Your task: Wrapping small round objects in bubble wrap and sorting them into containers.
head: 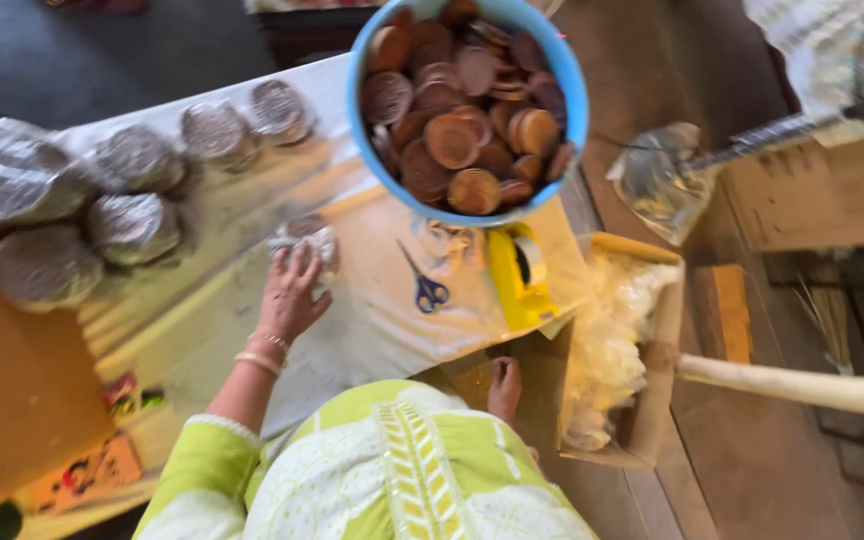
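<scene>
Head view: left hand (290,290) lies flat, fingers spread, on a plastic-wrapped round pack (307,238) at mid-frame on the desk (372,320). Right hand is out of sight. 7 more wrapped packs (132,160) lie toward the upper left. Blue bowl (572,100) of brown discs (452,140) sits top centre, scissors (424,282) and a yellow tape dispenser (517,275) below it.

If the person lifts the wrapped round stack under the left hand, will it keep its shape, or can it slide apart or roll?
The wrapped stack under the left hand looks like flat discs in thin clear film, so it is probably fairly stiff but may shift inside loose wrap. The glossy film may be slippery. Lying flat it should not roll; on edge it probably would.
</scene>
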